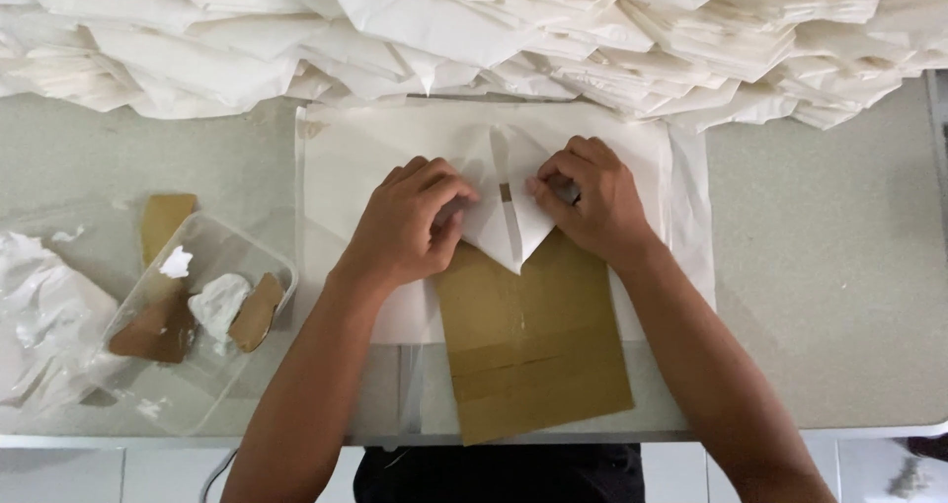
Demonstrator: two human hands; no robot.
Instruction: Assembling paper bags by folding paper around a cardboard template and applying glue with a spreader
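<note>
My left hand and my right hand press on a white paper sheet folded down into a point over a brown cardboard rectangle. Each hand pinches one folded flap, left and right of a narrow gap where a strip of cardboard shows. Under both lies a larger flat white sheet on the grey table. The upper end of the cardboard is hidden under the fold.
A big heap of folded white paper pieces fills the far side of the table. At the left stands a clear plastic tub with white paste and cardboard scraps, beside crumpled white paper. The table's front edge runs just below the cardboard.
</note>
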